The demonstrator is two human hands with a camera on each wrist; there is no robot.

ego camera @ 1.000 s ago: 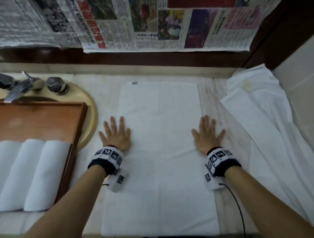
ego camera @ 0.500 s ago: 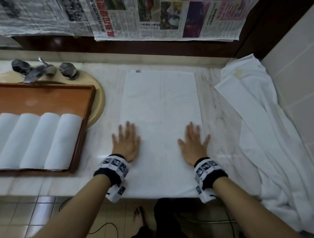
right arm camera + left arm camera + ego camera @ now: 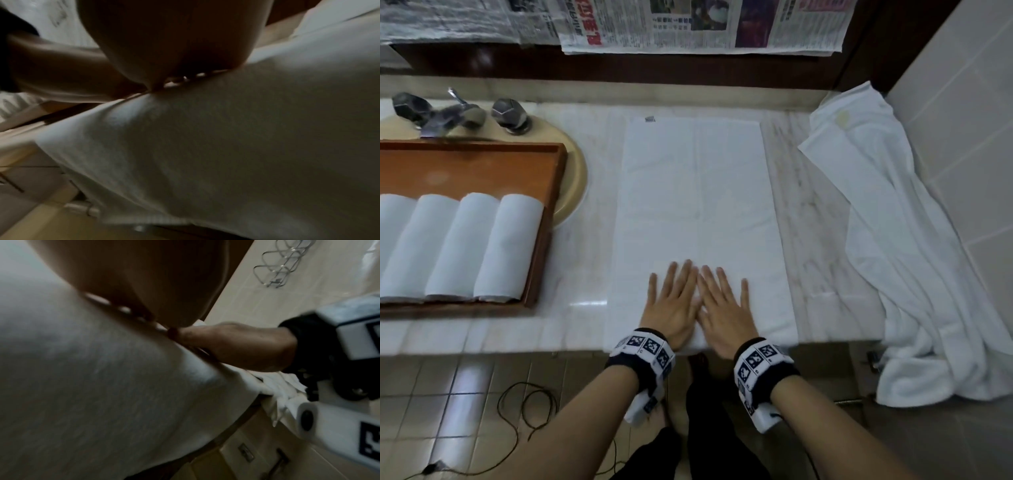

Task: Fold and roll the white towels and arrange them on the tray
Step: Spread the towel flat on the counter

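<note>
white terry cloth is what you are working: the folded towel [image 3: 698, 219] lies flat down the centre of the frame on the marble table [image 3: 822, 219], its near end at the table's front lip. judge it soft, light and limp, with no stiffness of its own, so it will sag if lifted by one corner and creep on the polished stone if shoved. take hold at the near short edge, both corners at once, and roll away from yourself with even pressure.

your left hand [image 3: 671, 305] and right hand [image 3: 726, 308] lie flat side by side at lower centre, fingers straight, gripping nothing, index fingers nearly touching. both wrist views show palms pressed onto the cloth.

against the earlier frames, your hands have drawn in from the towel's side edges to meet in the middle and slid toward the near end. four rolled towels [image 3: 458, 246] sit on the wooden tray [image 3: 551, 192] at left; a loose towel [image 3: 914, 260] drapes at right.
</note>
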